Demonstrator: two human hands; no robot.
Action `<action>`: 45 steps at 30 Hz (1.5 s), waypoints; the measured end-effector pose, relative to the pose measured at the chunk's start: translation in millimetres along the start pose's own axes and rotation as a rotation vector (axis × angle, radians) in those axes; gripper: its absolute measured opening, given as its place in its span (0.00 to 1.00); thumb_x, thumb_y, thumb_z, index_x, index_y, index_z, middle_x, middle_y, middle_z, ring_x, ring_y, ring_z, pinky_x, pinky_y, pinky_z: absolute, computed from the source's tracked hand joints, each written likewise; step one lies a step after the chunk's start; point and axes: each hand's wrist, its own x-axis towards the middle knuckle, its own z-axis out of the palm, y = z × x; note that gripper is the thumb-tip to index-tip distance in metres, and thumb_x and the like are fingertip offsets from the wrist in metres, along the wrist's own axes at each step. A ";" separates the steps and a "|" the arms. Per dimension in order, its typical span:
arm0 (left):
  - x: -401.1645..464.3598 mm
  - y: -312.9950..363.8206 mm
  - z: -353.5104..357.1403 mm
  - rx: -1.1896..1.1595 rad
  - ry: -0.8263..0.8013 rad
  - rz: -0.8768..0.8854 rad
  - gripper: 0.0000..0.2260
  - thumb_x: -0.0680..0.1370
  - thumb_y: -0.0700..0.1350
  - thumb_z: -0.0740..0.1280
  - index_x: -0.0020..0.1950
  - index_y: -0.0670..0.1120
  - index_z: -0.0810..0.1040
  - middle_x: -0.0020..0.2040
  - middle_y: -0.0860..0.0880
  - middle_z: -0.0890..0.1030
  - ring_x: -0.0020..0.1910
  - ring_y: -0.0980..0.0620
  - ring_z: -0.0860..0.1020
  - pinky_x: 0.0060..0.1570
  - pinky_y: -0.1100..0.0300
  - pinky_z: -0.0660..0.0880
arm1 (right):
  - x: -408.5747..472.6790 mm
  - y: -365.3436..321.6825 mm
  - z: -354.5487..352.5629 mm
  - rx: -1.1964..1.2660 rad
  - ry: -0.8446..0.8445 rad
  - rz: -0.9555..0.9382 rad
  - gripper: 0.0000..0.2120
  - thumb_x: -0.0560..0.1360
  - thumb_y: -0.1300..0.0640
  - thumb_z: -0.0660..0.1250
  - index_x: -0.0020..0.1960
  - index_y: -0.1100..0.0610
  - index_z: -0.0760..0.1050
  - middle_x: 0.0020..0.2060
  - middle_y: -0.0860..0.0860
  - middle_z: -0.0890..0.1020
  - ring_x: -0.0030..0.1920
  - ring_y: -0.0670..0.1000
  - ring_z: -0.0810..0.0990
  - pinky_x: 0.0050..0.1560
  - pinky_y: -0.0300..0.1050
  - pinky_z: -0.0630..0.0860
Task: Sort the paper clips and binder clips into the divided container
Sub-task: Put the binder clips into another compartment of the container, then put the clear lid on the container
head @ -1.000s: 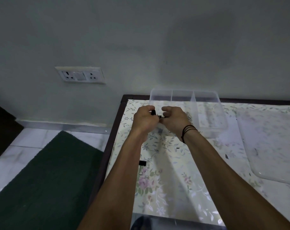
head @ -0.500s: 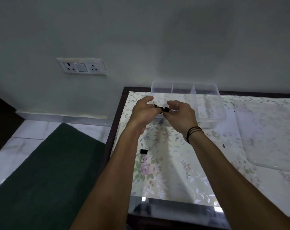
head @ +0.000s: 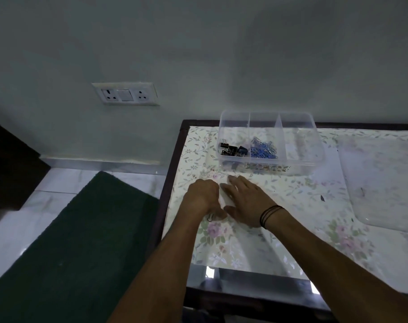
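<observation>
Black binder clips and blue paper clips already sit in separate compartments of your divided container, upper centre. Your left hand curls over one last binder clip at mid-frame, though I cannot tell if it grips; your right hand lies flat, fingers spread.

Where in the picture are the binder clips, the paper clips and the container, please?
binder clips (head: 233,149): head view, on the black pile in the left compartment.
paper clips (head: 263,150): head view, on the blue heap in the middle compartment.
container (head: 315,145): head view, on its clear right wall.

left hand: curled, palm down | right hand: flat, fingers spread | hands nearly touching
</observation>
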 end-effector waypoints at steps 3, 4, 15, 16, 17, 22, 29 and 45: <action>11.7 2.5 8.9 0.017 0.052 -0.031 0.20 0.65 0.52 0.80 0.52 0.45 0.81 0.53 0.46 0.82 0.52 0.47 0.81 0.43 0.59 0.73 | -3.6 6.7 4.8 -0.011 -0.003 -0.017 0.33 0.79 0.36 0.52 0.80 0.45 0.47 0.80 0.49 0.47 0.80 0.56 0.44 0.78 0.55 0.48; 14.4 2.4 11.1 0.003 0.060 -0.045 0.19 0.65 0.51 0.80 0.51 0.45 0.82 0.51 0.45 0.83 0.51 0.47 0.81 0.43 0.60 0.73 | -4.9 8.4 6.9 -0.012 0.008 -0.024 0.33 0.79 0.35 0.50 0.80 0.44 0.46 0.80 0.48 0.46 0.80 0.55 0.44 0.78 0.55 0.47; 14.6 5.2 -30.4 -1.150 0.319 0.049 0.09 0.70 0.42 0.80 0.46 0.42 0.84 0.43 0.43 0.87 0.39 0.49 0.83 0.48 0.51 0.83 | -12.8 13.9 29.4 -0.026 0.256 -0.038 0.30 0.80 0.34 0.43 0.79 0.41 0.50 0.80 0.46 0.50 0.80 0.51 0.45 0.78 0.55 0.46; 18.1 11.8 -33.9 -1.236 0.374 0.049 0.09 0.70 0.41 0.79 0.47 0.41 0.83 0.44 0.42 0.86 0.39 0.49 0.83 0.49 0.50 0.83 | -12.6 13.7 29.8 -0.019 0.260 -0.040 0.29 0.80 0.34 0.43 0.79 0.41 0.50 0.80 0.46 0.51 0.80 0.51 0.45 0.78 0.55 0.46; 22.3 18.3 -37.1 -1.308 0.422 0.049 0.09 0.71 0.40 0.79 0.48 0.41 0.83 0.44 0.40 0.86 0.40 0.48 0.83 0.51 0.50 0.83 | -12.5 13.5 30.3 -0.016 0.261 -0.042 0.29 0.80 0.34 0.43 0.79 0.41 0.49 0.80 0.45 0.51 0.80 0.51 0.46 0.78 0.55 0.46; 49.4 39.9 -37.5 -1.388 0.570 -0.044 0.10 0.69 0.41 0.80 0.47 0.46 0.83 0.41 0.45 0.87 0.43 0.48 0.87 0.52 0.51 0.83 | -10.0 14.1 31.5 -0.003 0.267 -0.047 0.29 0.80 0.34 0.43 0.79 0.41 0.48 0.80 0.45 0.50 0.80 0.51 0.44 0.78 0.56 0.46; 49.5 44.1 -31.7 -1.223 0.643 -0.104 0.08 0.71 0.45 0.78 0.46 0.49 0.82 0.40 0.52 0.86 0.42 0.55 0.85 0.47 0.59 0.81 | -10.2 15.6 31.5 -0.002 0.265 -0.048 0.29 0.80 0.34 0.43 0.79 0.40 0.48 0.80 0.46 0.51 0.80 0.51 0.45 0.78 0.57 0.47; 25.4 138.3 21.5 -0.671 0.478 0.399 0.05 0.74 0.48 0.72 0.38 0.50 0.82 0.34 0.55 0.83 0.35 0.61 0.81 0.37 0.68 0.74 | -94.7 102.3 -48.4 0.010 0.368 0.467 0.15 0.76 0.45 0.63 0.56 0.53 0.79 0.53 0.53 0.80 0.56 0.55 0.78 0.47 0.48 0.75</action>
